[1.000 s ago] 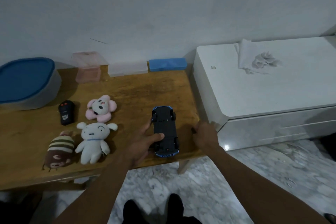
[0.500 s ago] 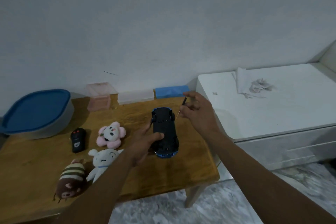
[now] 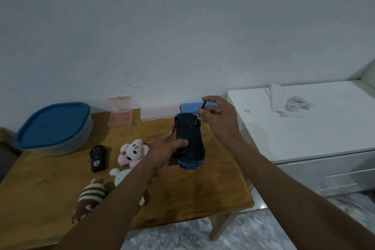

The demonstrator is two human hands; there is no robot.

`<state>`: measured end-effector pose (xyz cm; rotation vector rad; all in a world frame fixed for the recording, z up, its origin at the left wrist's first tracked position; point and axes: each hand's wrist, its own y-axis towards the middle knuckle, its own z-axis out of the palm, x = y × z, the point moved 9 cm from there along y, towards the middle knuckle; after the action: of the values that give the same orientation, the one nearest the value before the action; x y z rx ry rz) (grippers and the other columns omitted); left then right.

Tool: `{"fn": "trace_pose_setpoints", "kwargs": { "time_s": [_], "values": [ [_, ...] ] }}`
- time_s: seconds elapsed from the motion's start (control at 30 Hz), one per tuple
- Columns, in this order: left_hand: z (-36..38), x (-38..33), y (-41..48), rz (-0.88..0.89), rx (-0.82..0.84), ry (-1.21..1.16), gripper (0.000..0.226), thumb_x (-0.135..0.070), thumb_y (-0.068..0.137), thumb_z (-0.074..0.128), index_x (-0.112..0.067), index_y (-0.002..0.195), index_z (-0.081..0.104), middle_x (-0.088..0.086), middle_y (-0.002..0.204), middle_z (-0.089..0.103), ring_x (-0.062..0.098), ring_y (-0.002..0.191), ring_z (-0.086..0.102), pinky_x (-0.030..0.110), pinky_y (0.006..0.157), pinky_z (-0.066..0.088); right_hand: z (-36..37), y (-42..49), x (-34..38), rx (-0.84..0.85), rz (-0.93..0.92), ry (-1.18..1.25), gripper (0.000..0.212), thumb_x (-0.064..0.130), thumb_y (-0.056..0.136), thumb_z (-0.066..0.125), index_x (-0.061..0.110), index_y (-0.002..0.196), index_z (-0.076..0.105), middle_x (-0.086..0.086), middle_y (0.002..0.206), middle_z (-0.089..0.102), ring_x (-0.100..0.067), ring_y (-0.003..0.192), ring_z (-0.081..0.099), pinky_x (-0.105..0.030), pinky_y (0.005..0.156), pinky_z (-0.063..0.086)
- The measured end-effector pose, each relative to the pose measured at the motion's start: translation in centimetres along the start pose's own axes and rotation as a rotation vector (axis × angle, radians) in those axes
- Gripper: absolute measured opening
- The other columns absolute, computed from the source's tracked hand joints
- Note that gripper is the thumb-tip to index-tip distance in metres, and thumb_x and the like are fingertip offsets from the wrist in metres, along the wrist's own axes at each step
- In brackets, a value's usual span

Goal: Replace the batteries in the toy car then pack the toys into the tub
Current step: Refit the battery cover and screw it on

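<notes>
A blue toy car (image 3: 189, 140) lies upside down on the wooden table (image 3: 203, 195), its black underside up. My left hand (image 3: 164, 148) holds its left side, thumb across the underside. My right hand (image 3: 218, 116) pinches a small black screwdriver (image 3: 200, 110), whose tip touches the far end of the underside. A grey tub with a blue lid (image 3: 53, 128) stands at the back left. A black remote (image 3: 97, 158), a pink flower plush (image 3: 134, 152), a white plush (image 3: 121, 174) and a striped brown plush (image 3: 90, 197) lie on the table, partly hidden by my left arm.
A pink clear box (image 3: 120, 113), a clear flat box (image 3: 159, 112) and a blue flat box (image 3: 188, 107) line the wall. A white cabinet (image 3: 324, 128) with crumpled tissue (image 3: 292, 103) stands right of the table. Marble floor lies below.
My right hand picked the screwdriver up from the table's front edge, raised it and brought its tip down onto the car's underside. The camera tilted upward.
</notes>
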<state>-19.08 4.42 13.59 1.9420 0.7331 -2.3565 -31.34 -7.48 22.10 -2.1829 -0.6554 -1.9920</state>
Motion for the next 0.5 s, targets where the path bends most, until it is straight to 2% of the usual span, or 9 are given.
{"fn": "trace_pose_setpoints", "kwargs": {
  "time_s": [0.27,0.5],
  "values": [
    [-0.6,-0.2,-0.5,-0.003,-0.024,-0.014,0.066,-0.008,0.088,0.065,-0.032,0.144,0.04,0.006,0.108,0.073,0.025,0.093,0.071,0.039,0.075,0.058,1.2,-0.3,0.8,0.031,-0.026,-0.031,0.024,0.009,0.088,0.065,0.02,0.109,0.063,-0.004,0.08,0.073,-0.015,0.075,0.072,-0.034,0.076,0.061],
    [-0.7,-0.2,-0.7,0.002,-0.019,-0.01,0.066,-0.009,0.088,0.064,-0.034,0.144,0.039,0.007,0.109,0.072,0.027,0.095,0.071,0.04,0.078,0.057,1.7,-0.4,0.8,0.064,-0.041,-0.034,0.024,0.009,0.088,0.065,0.022,0.108,0.062,0.002,0.078,0.073,-0.012,0.077,0.072,-0.03,0.074,0.06]
  ]
}}
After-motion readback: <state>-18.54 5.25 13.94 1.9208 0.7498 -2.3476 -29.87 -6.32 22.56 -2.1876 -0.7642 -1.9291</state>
